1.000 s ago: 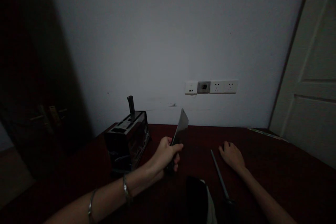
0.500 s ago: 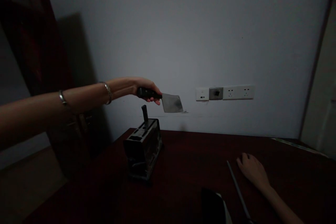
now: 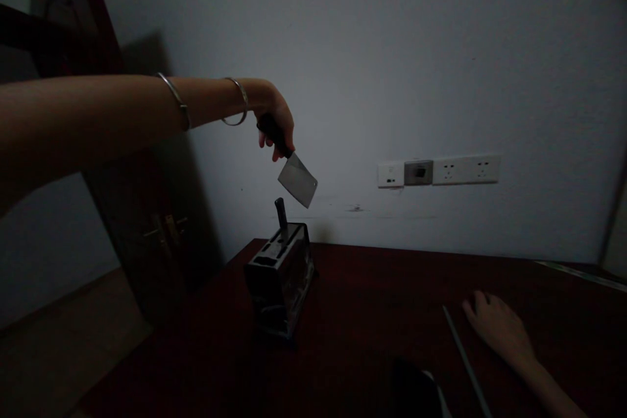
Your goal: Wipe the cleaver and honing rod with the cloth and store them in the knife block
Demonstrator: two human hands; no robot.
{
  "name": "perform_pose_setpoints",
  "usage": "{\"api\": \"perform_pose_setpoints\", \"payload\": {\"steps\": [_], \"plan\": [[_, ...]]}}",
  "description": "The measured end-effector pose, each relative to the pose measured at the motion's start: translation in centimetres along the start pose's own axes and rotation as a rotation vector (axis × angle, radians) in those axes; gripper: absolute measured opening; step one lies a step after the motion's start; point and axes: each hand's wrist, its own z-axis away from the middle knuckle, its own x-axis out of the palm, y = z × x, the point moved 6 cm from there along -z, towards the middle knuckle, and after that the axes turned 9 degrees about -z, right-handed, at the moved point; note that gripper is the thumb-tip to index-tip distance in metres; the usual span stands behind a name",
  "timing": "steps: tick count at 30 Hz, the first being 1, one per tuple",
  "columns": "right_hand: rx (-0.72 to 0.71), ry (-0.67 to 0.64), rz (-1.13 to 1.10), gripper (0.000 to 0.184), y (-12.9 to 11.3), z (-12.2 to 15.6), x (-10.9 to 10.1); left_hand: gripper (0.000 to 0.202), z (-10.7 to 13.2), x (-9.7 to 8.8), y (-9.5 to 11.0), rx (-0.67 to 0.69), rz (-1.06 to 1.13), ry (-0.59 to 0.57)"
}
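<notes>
My left hand [image 3: 280,121], on an arm with two bangles, is closed around the black handle of a cleaver [image 3: 298,181]. The blade tilts down to the right, in the air above the knife block [image 3: 279,281]. This dark block stands on the table with slots in its top, and one black handle [image 3: 281,213] sticks up from it. My right hand [image 3: 497,326] lies on the tabletop, fingers loosely apart with nothing in them. Just left of it lies a thin grey rod [image 3: 465,359], like a sharpening steel.
A dark object with a pale edge [image 3: 431,388] is cut off by the bottom of the view; its kind is unclear. Sockets [image 3: 465,170] line the wall behind the dark red table [image 3: 372,300]. A door [image 3: 147,228] is at the left.
My left hand has risen and bent at the wrist, so the cleaver now points down more steeply, closer above the block. The view has shifted slightly; my right hand stays on the table.
</notes>
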Motion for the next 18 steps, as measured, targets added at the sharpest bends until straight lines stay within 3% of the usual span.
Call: {"api": "perform_pose_setpoints", "payload": {"steps": [5,12,15,18], "plan": [[-0.006,-0.01,-0.006,0.034,0.0,-0.1,0.1,0.016,-0.6,-1.3,-0.8,-0.142,0.082,0.069],[-0.007,0.003,0.004,0.034,0.1,0.0,0.4,0.01,-1.9,-1.5,-1.0,-0.237,0.221,0.229],[0.001,0.009,-0.004,0.035,0.2,0.0,0.4,0.014,-2.4,-1.3,-0.8,-0.236,0.106,0.199],[0.016,0.017,-0.039,0.035,0.3,-0.1,0.4,0.019,-2.9,-0.9,-0.2,-0.17,-0.183,0.105]]}}
